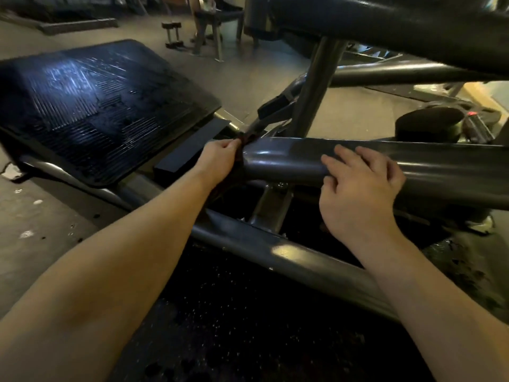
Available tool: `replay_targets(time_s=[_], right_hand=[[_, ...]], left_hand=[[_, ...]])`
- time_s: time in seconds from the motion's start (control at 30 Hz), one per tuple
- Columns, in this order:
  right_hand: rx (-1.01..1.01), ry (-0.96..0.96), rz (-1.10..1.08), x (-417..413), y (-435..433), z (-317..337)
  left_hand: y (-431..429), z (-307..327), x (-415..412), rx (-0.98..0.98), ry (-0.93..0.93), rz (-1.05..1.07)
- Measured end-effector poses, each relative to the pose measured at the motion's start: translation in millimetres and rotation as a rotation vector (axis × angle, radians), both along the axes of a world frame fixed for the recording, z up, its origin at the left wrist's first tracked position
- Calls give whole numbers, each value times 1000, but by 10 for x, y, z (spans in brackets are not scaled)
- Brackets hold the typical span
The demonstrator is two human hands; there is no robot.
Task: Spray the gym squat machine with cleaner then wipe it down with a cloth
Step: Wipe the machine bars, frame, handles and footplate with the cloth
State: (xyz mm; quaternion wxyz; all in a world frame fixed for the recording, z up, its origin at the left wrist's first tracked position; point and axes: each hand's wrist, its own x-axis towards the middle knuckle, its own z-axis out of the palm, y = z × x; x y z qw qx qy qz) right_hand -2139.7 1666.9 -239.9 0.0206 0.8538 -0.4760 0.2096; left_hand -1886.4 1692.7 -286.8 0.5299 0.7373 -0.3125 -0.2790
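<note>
- Gym squat machine of dark grey painted steel tubes (289, 161): one thick, glossy tube runs level across the middle, a second slants below it, and an upright post rises behind their joint.
- Black ribbed footplate (96, 106): tilted at the frame's left end, glossy with pale streaks.
- Dark reddish crumpled cloth (246, 141): bunched against the level tube's left end, pinched by the left hand (217, 158).

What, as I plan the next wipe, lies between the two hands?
Head view: only a bare stretch of the grey tube lies between the left hand and the right hand.
</note>
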Motion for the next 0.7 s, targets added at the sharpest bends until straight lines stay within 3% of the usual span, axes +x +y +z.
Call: replay_targets(time_s=[0.07,0.23,0.33,0.43,0.5,0.6,0.7], right_hand=[[14,-26,7,-130,-18,28],[98,-80,68,-241,2,95],[126,-241,101,-343,95,121],[134,-445,165,-450,204,82],[290,-634,180,-496,260,56],[698,-918,170,-521,333,30],[1217,-1297,208,-553,402,101]], left_hand=[[45,30,-203,-21,-103,-23],[38,133,-941,-98,-758,-212],[72,116,-1104,-173,-884,-179],[207,212,-1198,-156,-823,-169],[276,394,-1321,-154,-661,-205],[348,644,-1508,-201,-391,-292],[369,739,-1604,-131,-323,-364]])
